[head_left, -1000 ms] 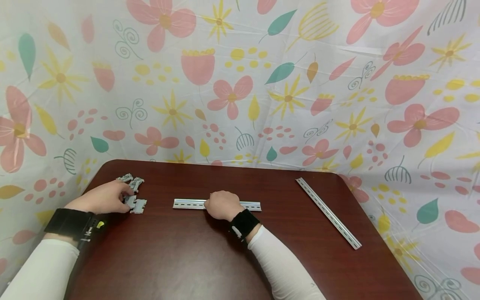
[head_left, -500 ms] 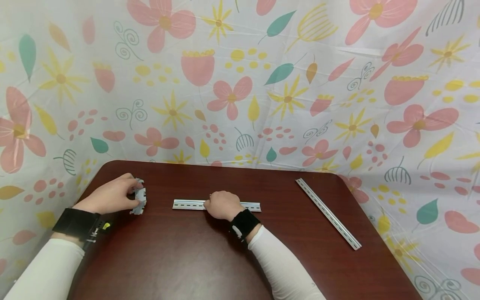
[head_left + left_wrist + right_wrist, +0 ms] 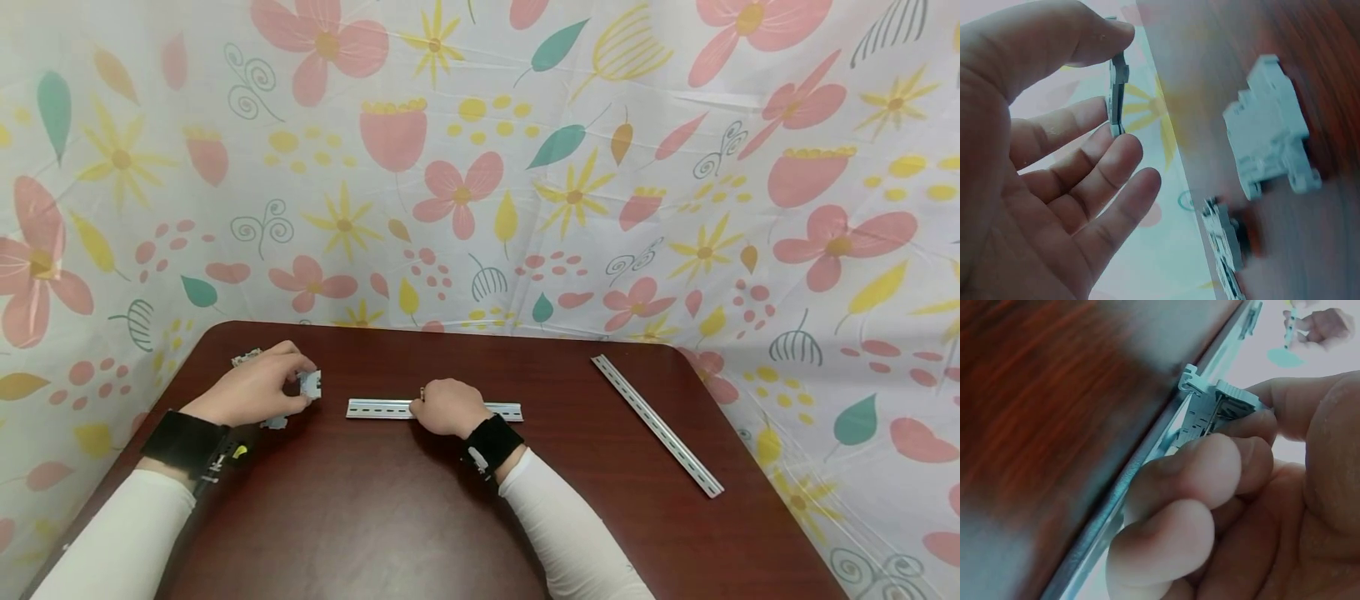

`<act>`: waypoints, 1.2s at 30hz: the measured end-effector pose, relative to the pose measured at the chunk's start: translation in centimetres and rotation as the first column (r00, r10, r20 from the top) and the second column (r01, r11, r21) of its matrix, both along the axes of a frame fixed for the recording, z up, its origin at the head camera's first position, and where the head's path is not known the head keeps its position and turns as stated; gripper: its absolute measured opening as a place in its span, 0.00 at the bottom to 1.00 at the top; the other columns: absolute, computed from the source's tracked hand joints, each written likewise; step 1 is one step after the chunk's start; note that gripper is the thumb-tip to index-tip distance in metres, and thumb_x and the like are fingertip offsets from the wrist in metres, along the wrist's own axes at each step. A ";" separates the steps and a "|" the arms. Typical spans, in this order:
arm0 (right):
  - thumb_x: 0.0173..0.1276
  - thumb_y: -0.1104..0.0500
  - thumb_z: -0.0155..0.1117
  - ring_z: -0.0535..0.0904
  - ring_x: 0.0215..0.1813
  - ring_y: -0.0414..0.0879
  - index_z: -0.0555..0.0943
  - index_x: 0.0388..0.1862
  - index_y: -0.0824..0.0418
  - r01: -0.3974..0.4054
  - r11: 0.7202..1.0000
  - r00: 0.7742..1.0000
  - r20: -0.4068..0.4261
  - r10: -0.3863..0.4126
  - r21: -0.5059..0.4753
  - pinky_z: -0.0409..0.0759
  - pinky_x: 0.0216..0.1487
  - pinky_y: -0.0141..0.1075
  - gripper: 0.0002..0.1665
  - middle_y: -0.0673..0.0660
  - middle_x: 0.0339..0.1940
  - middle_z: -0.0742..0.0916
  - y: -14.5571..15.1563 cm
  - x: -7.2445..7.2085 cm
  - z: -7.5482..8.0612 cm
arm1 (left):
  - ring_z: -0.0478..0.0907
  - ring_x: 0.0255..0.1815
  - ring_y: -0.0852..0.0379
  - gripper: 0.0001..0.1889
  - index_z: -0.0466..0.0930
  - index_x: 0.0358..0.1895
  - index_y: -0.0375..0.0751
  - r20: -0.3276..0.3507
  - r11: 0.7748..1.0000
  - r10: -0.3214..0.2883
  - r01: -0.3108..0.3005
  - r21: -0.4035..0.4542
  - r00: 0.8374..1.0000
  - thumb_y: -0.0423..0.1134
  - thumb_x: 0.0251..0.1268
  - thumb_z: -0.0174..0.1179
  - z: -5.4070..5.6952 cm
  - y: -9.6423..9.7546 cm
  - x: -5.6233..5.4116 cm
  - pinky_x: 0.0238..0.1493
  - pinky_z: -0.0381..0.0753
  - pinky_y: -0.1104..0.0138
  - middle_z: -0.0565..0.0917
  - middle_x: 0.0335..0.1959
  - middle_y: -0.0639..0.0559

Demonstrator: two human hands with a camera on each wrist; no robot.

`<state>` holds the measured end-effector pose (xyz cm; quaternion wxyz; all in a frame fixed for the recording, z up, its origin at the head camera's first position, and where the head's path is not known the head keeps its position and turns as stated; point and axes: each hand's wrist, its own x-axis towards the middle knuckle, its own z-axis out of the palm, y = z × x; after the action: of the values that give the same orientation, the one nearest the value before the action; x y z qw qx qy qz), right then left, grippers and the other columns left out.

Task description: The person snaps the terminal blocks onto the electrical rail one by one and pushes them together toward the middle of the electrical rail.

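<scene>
Left hand [image 3: 253, 388] is at 9 o'clock of my right hand [image 3: 448, 408], thumb and fingertips pinching the left block [image 3: 1117, 90], thin gray plastic, seen edge-on; looks clear of the surface [image 3: 337, 517]. Right hand has fingers curled in, pinching the right block [image 3: 1197, 414] at the center rail [image 3: 378, 409]; its hooked end is at the rail edge, can't tell if it's seated. My read: step in hand is holding the left block up while the right hand steadies block and rail. To do it well: light grip on the left block, it's thin and could swivel; lift high enough to miss the loose blocks [image 3: 1269, 131] under that hand, partly hidden from the head view. Right side: press straight, no twist, or the rail may skate. Surface is dark red-brown wood grain, rounded far corners, shiny toward 6 o'clock. Side rail [image 3: 656, 425] lies slanted on it at 3 o'clock of my right hand, well apart. Floral curtain [image 3: 480, 125] fills 12 o'clock and wraps both sides.
</scene>
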<state>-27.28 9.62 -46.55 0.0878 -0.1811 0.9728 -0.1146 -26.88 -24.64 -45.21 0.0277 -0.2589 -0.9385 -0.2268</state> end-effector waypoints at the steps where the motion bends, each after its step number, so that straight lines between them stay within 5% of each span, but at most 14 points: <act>1: 0.85 0.49 0.58 0.73 0.24 0.44 0.75 0.17 0.51 -0.002 1.000 1.000 -0.003 0.002 -0.005 0.73 0.27 0.40 0.29 0.49 0.20 0.75 0.0 0.0 0.0 | 0.83 0.48 0.51 0.21 0.88 0.61 0.39 -0.005 1.000 -0.001 0.001 0.000 1.000 0.40 0.67 0.78 0.1 0.2 -0.1 0.44 0.84 0.59 0.79 0.50 0.51; 15: 0.86 0.42 0.61 0.70 0.18 0.43 0.72 0.10 0.49 0.020 0.997 1.000 -0.008 -0.021 -0.077 0.66 0.23 0.37 0.38 0.44 0.11 0.71 0.8 0.1 0.5 | 0.82 0.47 0.53 0.20 0.89 0.60 0.39 -0.033 0.997 -0.048 0.050 0.066 0.998 0.40 0.68 0.78 0.8 4.2 -1.4 0.50 0.85 0.54 0.79 0.49 0.51; 23: 0.86 0.40 0.62 0.61 0.16 0.42 0.68 0.13 0.51 0.017 0.987 0.999 -0.038 -0.023 -0.159 0.57 0.21 0.35 0.38 0.44 0.12 0.64 0.8 0.1 1.5 | 0.82 0.46 0.52 0.20 0.89 0.59 0.36 -0.019 0.993 -0.062 0.063 0.100 0.998 0.38 0.67 0.79 1.4 5.9 -1.4 0.52 0.86 0.53 0.79 0.48 0.48; 29: 0.87 0.42 0.62 0.63 0.16 0.42 0.73 0.18 0.53 -0.028 0.948 0.999 -0.040 0.016 -0.318 0.61 0.23 0.35 0.33 0.46 0.13 0.69 1.6 -0.2 2.1 | 0.82 0.47 0.52 0.21 0.89 0.61 0.37 -0.025 0.990 -0.081 0.083 0.113 0.996 0.39 0.69 0.79 1.2 7.3 -1.6 0.52 0.86 0.53 0.78 0.48 0.49; 36: 0.88 0.38 0.60 0.74 0.24 0.43 0.84 0.35 0.57 -0.066 0.893 0.997 0.014 0.081 -0.444 0.73 0.32 0.36 0.27 0.48 0.21 0.79 1.9 -0.9 1.6 | 0.82 0.49 0.50 0.21 0.88 0.63 0.38 -0.026 0.985 -0.115 0.117 0.130 0.993 0.38 0.70 0.78 0.9 8.4 -1.7 0.52 0.85 0.53 0.78 0.51 0.48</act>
<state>-28.22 11.49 -44.94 0.0639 -0.2312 0.9120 -0.3326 -28.55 -16.19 -44.36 0.0401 -0.3127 -0.9045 -0.2871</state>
